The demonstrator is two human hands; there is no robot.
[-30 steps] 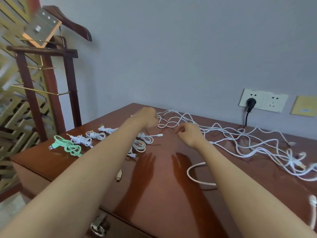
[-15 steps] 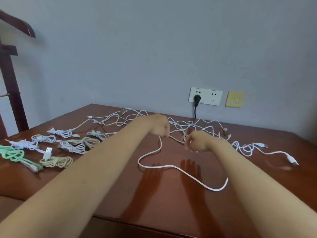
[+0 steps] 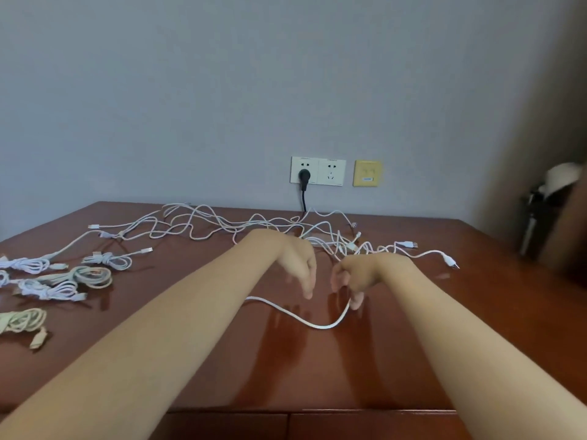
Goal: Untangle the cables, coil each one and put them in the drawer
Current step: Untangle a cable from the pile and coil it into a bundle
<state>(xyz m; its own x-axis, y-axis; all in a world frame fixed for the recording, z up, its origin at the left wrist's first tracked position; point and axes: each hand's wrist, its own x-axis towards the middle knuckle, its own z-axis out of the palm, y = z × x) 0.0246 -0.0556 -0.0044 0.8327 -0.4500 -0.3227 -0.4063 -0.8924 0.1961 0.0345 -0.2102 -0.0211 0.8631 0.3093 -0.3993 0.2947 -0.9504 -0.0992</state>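
The tangle (image 3: 222,225) lies at the back of the table (image 3: 413,360), below the socket (image 3: 318,170). Coils (image 3: 79,277) lie left, 1 cable (image 3: 317,325) in front.

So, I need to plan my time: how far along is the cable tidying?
Done: several coiled cables lie at the left of the table. In hand: the right hand pinches one loose white cable, and the left hand hangs open beside it. Left: the tangle farther back, and putting everything away.

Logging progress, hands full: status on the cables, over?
Left hand open, holding nothing. Right hand pinches white cable. Tangle behind, unsorted; coiled cables at left.
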